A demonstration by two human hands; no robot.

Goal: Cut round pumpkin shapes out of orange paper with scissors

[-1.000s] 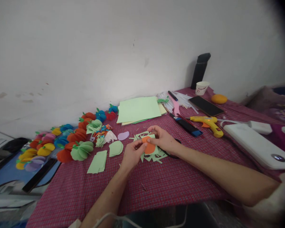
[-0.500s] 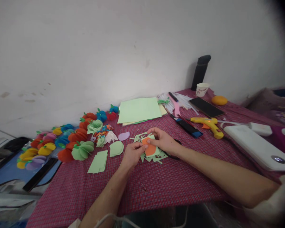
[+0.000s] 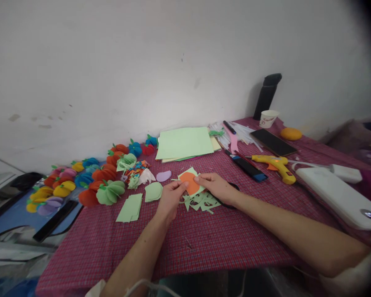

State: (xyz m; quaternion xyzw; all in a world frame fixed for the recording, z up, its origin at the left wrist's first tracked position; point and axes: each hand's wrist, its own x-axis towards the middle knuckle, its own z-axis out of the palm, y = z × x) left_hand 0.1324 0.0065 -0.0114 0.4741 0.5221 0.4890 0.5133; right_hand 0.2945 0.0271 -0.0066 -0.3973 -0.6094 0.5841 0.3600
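Observation:
My left hand [image 3: 172, 197] pinches the left edge of an orange paper cutout [image 3: 190, 184], thumb on top. Behind the cutout lies a pale green paper piece [image 3: 191, 170], its corners showing past the orange. My right hand [image 3: 215, 186] grips the right side of both papers between thumb and fingers. Pale green paper scraps [image 3: 200, 202] lie on the cloth beneath. Black scissor handles [image 3: 234, 196] show partly, next to my right wrist. To the left are a stack of rounded green cutouts [image 3: 153, 192], green paper rectangles [image 3: 130, 208] and a lilac cutout [image 3: 163, 176].
Colourful paper pumpkins [image 3: 111, 192] crowd the left side. Green sheets [image 3: 185, 142] lie against the wall. On the right are a yellow glue gun [image 3: 278, 165], a box cutter [image 3: 247, 167], a phone [image 3: 273, 142], a paper cup [image 3: 268, 119], a black bottle [image 3: 266, 97] and a white power bank [image 3: 336, 196].
The orange cutout and green paper have turned and lifted slightly. My right hand has shifted from their top edge to the right side, thumb now on the orange. The view has shifted slightly.

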